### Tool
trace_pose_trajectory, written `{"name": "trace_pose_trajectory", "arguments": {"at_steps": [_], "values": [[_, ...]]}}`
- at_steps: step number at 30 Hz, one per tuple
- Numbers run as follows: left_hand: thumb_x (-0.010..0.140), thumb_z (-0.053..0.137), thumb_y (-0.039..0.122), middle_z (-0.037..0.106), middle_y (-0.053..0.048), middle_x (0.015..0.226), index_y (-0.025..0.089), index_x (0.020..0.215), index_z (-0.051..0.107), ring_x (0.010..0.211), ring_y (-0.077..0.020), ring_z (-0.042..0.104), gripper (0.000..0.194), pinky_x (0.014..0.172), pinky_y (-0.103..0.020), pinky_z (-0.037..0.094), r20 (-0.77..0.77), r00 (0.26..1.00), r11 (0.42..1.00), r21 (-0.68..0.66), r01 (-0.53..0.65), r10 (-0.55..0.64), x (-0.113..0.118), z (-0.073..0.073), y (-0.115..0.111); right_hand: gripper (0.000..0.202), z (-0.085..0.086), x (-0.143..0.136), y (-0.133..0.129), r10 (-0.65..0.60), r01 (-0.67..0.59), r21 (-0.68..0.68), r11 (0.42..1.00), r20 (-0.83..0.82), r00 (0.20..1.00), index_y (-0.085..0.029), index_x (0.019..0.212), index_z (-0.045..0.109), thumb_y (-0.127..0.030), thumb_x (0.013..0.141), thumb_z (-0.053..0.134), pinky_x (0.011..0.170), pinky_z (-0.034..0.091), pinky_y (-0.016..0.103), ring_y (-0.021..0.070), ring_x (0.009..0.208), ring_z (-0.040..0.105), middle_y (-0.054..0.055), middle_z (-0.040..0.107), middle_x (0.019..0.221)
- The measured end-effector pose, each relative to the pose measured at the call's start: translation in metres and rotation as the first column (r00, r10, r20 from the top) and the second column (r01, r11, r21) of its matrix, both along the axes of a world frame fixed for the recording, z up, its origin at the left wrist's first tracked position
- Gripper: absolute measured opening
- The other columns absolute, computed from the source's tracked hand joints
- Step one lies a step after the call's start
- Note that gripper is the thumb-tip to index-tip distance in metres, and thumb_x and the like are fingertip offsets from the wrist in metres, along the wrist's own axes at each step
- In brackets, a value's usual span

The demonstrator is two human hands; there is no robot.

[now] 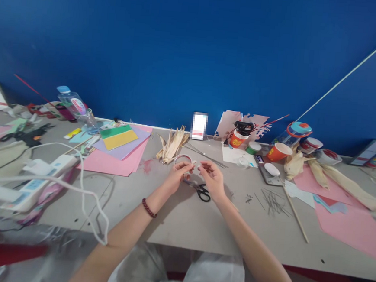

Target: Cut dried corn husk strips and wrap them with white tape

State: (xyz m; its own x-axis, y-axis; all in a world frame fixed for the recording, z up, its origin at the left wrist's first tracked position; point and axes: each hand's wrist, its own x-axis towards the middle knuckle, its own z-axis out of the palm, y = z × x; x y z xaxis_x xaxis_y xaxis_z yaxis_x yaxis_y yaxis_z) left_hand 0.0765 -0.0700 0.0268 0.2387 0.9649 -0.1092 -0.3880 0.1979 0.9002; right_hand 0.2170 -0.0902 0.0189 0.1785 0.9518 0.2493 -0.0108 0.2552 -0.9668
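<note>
Above the middle of the table, my left hand [175, 176] pinches thumb and fingers together, with a tiny whitish bit at the tips that is too small to name. Close beside it, my right hand [213, 180] is also pinched, and what sits between its fingertips is too small to make out. A small gap separates the two hands. Scissors with black handles [204, 195] lie on the table below and between them. Just behind my left hand is a ring-shaped roll [183, 156], partly covered by the fingers. Dried corn husks [172, 146] stand behind that roll.
A lit phone [198, 126] leans on the blue wall. Coloured paper [108, 163], a water bottle [76, 106] and a power strip [43, 181] with white cables are at left. Right are paper cups [278, 152], a scale [271, 177], thin wires [273, 202] and a stick [296, 214].
</note>
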Motion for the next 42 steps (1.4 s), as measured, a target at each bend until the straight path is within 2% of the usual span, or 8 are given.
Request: {"name": "trace_pose_trajectory", "arguments": {"at_steps": [5,12,17,21,29,35,42], "values": [[0.061,0.073,0.036,0.056,0.0,0.065,0.016,0.07,0.064,0.06,-0.0092,0.051,0.024,0.045,-0.018,0.039,-0.065,0.997,0.999,0.03,-0.026,0.028,0.001,0.001,-0.001,0.025,-0.001,-0.001,-0.001,0.012,-0.015,0.056,0.998,0.048,0.999,-0.021,0.097,0.055,-0.031,0.075,0.062,0.066,0.051,0.029,0.0152,0.072,0.062,0.002,0.063,0.078],[0.066,0.069,0.038,0.056,0.001,0.064,0.015,0.073,0.065,0.047,-0.0053,0.043,0.025,0.043,-0.019,0.039,-0.223,0.961,0.972,0.201,-0.12,0.165,0.006,-0.005,-0.003,0.028,-0.002,-0.005,-0.002,-0.045,0.038,0.064,0.997,0.098,0.994,-0.02,0.098,0.054,-0.03,0.074,0.063,0.067,0.051,0.03,0.0159,0.072,0.063,0.003,0.065,0.076],[0.074,0.062,0.034,0.06,-0.005,0.08,0.015,0.077,0.066,0.062,-0.0099,0.053,0.02,0.046,-0.018,0.043,-0.305,0.92,0.914,0.389,-0.117,0.247,0.009,-0.009,-0.008,0.031,-0.005,-0.008,-0.002,-0.059,0.057,0.026,0.998,0.061,0.996,-0.021,0.1,0.052,-0.031,0.073,0.064,0.069,0.051,0.03,0.0161,0.074,0.063,0.001,0.065,0.075],[0.078,0.058,0.032,0.06,-0.006,0.08,0.016,0.079,0.067,0.069,-0.0128,0.057,0.019,0.05,-0.019,0.046,-0.351,0.881,0.855,0.507,-0.106,0.318,0.01,-0.009,-0.012,0.031,-0.005,-0.009,-0.003,-0.069,0.068,0.013,0.998,0.025,0.997,-0.021,0.098,0.052,-0.032,0.072,0.064,0.07,0.051,0.031,0.0164,0.074,0.063,0.002,0.064,0.075],[0.079,0.056,0.031,0.061,-0.005,0.078,0.016,0.078,0.066,0.068,-0.0129,0.057,0.018,0.05,-0.02,0.046,-0.358,0.864,0.827,0.552,-0.109,0.353,0.012,-0.005,-0.015,0.028,-0.005,-0.01,-0.005,-0.112,0.111,0.027,0.993,0.017,0.994,-0.02,0.095,0.053,-0.032,0.073,0.064,0.069,0.051,0.03,0.0167,0.077,0.063,0.003,0.064,0.08],[0.081,0.054,0.03,0.061,-0.005,0.078,0.017,0.079,0.066,0.069,-0.0131,0.057,0.018,0.052,-0.021,0.047,-0.379,0.825,0.771,0.628,-0.104,0.419,0.011,-0.005,-0.016,0.025,-0.007,-0.01,-0.005,-0.123,0.123,0.019,0.992,0.02,0.992,-0.02,0.093,0.052,-0.03,0.073,0.064,0.067,0.05,0.029,0.0161,0.075,0.062,0.003,0.063,0.079],[0.084,0.051,0.029,0.061,-0.005,0.08,0.018,0.083,0.066,0.069,-0.0127,0.058,0.018,0.057,-0.022,0.05,-0.418,0.806,0.729,0.684,-0.025,0.419,0.008,-0.005,-0.016,0.023,-0.006,-0.008,-0.005,-0.134,0.133,0.019,0.991,0.078,0.988,-0.02,0.093,0.053,-0.028,0.074,0.062,0.068,0.049,0.03,0.0159,0.075,0.061,0.003,0.063,0.082]]}}
